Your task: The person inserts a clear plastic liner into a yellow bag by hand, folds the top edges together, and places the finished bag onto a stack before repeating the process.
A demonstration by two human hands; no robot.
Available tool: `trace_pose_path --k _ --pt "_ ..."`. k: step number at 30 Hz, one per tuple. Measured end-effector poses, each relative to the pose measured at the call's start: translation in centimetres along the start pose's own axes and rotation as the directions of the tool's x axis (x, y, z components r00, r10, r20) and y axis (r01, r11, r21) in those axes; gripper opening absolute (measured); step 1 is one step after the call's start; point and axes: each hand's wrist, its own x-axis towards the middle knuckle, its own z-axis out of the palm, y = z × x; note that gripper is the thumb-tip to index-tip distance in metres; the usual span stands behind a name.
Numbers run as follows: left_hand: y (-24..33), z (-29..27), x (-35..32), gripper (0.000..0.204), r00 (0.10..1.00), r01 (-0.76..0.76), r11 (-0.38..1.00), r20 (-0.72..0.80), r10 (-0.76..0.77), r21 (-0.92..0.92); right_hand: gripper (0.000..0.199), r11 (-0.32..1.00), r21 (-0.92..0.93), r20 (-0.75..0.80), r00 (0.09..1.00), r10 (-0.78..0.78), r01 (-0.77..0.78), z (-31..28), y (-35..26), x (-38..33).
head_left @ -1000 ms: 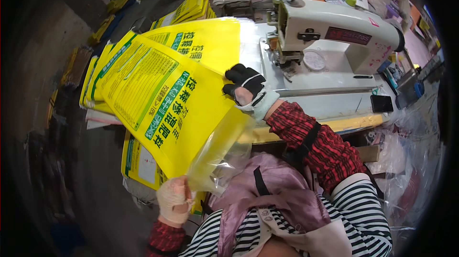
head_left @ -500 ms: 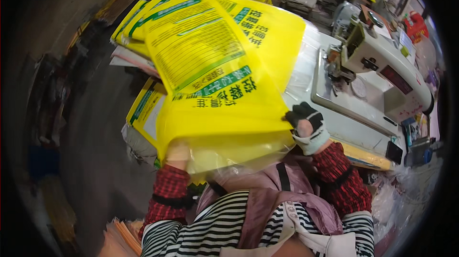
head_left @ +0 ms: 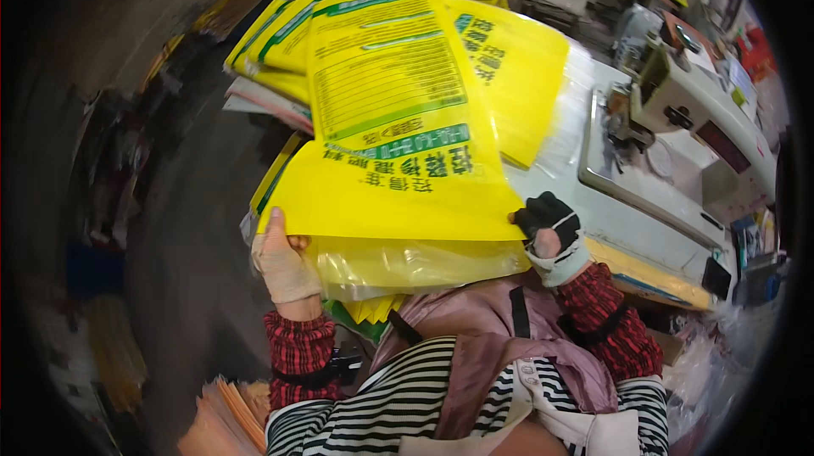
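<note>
A yellow printed bag (head_left: 394,159) with green bands lies stretched between my hands, its near edge toward me. Clear plastic film (head_left: 415,265) sticks out below that edge. My left hand (head_left: 284,265), in a beige covering, pinches the bag's near left corner with the thumb on top. My right hand (head_left: 549,235), in a black and white fingerless glove, grips the near right corner. Under the held bag's far part lie another yellow bag (head_left: 530,66) and, to the left, several stacked yellow bags (head_left: 267,40).
A white sewing machine (head_left: 704,125) stands on the pale table (head_left: 543,189) to the right, with a dark phone (head_left: 717,276) near the edge. Orange sheets (head_left: 220,418) sit at lower left. Clear plastic (head_left: 704,363) is heaped at lower right.
My left hand has come out from under the yellow bag's near edge and now holds its left corner. The bag is straighter and flatter. My right hand keeps its corner.
</note>
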Motion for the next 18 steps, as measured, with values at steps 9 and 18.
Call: trace_pose_path --k 9,18 --pt "-3.6 38.0 1.3 0.053 0.564 -0.396 0.912 0.755 0.334 -0.108 0.027 0.218 0.908 0.246 0.876 0.414 -0.358 -0.2 -0.4 -6.3" --pt "-32.3 43.9 -2.6 0.060 0.442 -0.812 0.368 0.889 -0.118 0.453 0.046 -0.433 0.898 0.351 0.472 0.809 0.074 -1.3 -0.4 -16.9"
